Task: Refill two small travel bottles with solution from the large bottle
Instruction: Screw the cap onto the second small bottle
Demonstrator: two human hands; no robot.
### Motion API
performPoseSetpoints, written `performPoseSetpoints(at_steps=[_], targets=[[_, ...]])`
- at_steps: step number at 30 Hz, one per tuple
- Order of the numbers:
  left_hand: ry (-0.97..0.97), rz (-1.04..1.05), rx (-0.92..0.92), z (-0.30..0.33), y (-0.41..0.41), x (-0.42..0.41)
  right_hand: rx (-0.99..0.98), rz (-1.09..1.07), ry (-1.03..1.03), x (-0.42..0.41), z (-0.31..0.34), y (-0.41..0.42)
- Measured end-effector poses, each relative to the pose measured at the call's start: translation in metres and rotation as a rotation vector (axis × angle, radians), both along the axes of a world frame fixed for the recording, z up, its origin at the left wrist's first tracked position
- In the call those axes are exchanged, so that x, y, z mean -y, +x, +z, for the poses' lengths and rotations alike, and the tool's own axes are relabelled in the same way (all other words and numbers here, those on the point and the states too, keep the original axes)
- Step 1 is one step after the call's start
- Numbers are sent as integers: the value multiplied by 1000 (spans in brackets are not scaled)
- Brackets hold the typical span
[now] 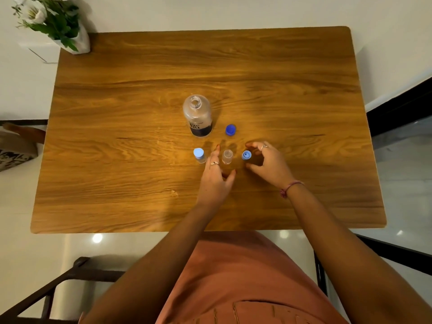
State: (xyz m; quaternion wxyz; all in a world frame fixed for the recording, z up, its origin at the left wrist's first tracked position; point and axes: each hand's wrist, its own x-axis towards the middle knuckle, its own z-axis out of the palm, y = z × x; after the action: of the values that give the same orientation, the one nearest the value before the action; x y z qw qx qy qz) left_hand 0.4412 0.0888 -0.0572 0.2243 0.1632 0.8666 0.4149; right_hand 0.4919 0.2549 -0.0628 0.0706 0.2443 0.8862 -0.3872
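Observation:
The large clear bottle (198, 115) with a dark label stands uncapped in the middle of the wooden table (304, 90). Its dark blue cap (230, 130) lies to its right. A small travel bottle (199, 155) with a light blue cap stands front left. A second small bottle (227, 156) stands uncapped, just right of my left hand (216, 181), whose fingers spread beside it without gripping it. A small blue cap (246, 155) lies on the table between the thumb and fingers of my right hand (268, 163), which curves around it without touching.
A white vase of flowers (56, 22) stands at the table's far left corner. A chair (70, 274) sits at the near left and a cushioned seat (16, 146) at the left edge. Dark frames run along the right side.

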Motion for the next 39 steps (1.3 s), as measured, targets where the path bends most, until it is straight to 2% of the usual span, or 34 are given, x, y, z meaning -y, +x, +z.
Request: performPoseSetpoints(at_steps=[6,19,30,39], targets=[[-51,81,103,-12,-3,-12,-39,14,15,-2,-7,-1],[-95,93,104,-20,-10,-15,-38,12,13,-5,-11,-1],[45,48,-27,3,-7,-15,-159,-87,-128,-8,20,-3],[224,-15,-79,58,-33,-15,-348,-212,-210,-14,72,-23]])
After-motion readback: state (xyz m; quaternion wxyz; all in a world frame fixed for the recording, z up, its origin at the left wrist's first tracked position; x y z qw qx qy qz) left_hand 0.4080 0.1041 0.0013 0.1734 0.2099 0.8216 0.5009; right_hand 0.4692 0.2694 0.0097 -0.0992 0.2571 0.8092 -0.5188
